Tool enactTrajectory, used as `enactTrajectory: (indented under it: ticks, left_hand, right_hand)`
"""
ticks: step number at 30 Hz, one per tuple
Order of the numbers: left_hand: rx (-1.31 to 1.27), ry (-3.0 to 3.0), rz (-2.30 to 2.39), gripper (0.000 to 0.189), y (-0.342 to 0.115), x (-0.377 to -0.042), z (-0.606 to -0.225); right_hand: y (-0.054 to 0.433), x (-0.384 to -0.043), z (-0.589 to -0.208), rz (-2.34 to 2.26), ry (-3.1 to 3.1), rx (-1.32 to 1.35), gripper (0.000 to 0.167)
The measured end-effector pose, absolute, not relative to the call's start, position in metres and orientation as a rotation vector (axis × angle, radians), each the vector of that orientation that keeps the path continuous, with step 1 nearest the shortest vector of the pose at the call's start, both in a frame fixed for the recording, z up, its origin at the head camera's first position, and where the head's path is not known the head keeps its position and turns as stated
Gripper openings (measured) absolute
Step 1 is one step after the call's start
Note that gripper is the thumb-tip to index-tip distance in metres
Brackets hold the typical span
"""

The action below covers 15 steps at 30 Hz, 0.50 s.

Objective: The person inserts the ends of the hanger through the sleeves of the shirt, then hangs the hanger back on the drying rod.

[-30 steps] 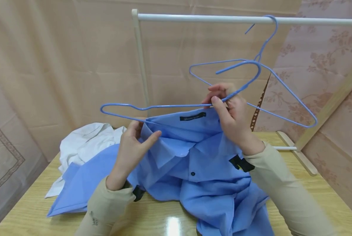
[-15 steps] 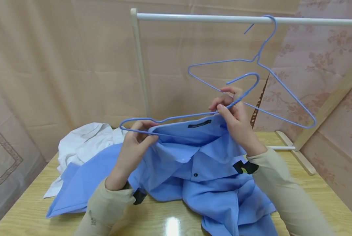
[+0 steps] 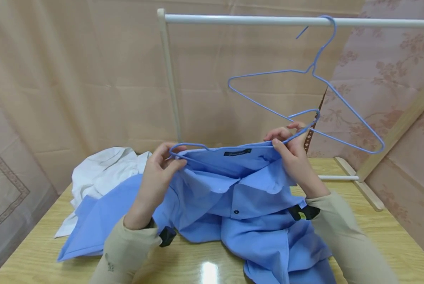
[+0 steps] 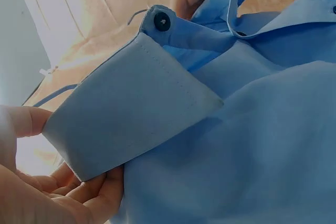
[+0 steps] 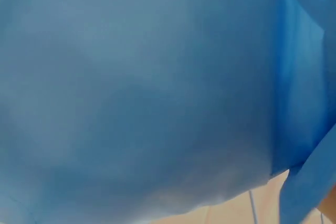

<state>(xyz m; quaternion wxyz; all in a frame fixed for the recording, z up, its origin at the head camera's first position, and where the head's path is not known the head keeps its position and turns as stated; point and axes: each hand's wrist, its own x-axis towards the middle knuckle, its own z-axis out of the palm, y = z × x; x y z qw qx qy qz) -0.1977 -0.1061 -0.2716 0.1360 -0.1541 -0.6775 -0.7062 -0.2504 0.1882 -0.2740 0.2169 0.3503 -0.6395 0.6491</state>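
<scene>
A blue collared shirt (image 3: 201, 217) lies bunched on the table, its collar raised. My left hand (image 3: 154, 177) pinches the collar's left side; in the left wrist view its fingers (image 4: 97, 195) lie behind the collar flap (image 4: 131, 111) and the thumb is at its edge. A blue wire hanger (image 3: 194, 144) runs along the neck opening, its left end just inside the collar by my left hand. My right hand (image 3: 297, 161) pinches the hanger below its hook, at the collar's right side. Shirt cloth (image 5: 142, 87) fills most of the right wrist view, hiding the right fingers.
A second blue hanger (image 3: 269, 72) hangs from the rack's white rail (image 3: 240, 19), behind my right hand. A white crumpled garment (image 3: 105, 169) lies at the back left of the wooden table (image 3: 180, 264). The rack's foot (image 3: 361, 185) stands at the right.
The hanger has moved right and down, so its left end now sits at the collar by my left hand. My right hand has lowered and shifted right with it.
</scene>
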Motion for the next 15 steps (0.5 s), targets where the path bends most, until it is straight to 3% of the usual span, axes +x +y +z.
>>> enactTrajectory:
  ticks: [15]
  left_hand:
    - [-0.326,-1.928,-1.951,0.020,-0.1152,-0.2026,-0.2686]
  right_hand:
    - [0.1973,-0.2410,-0.2846,1.793,-1.823,0.928,0.033]
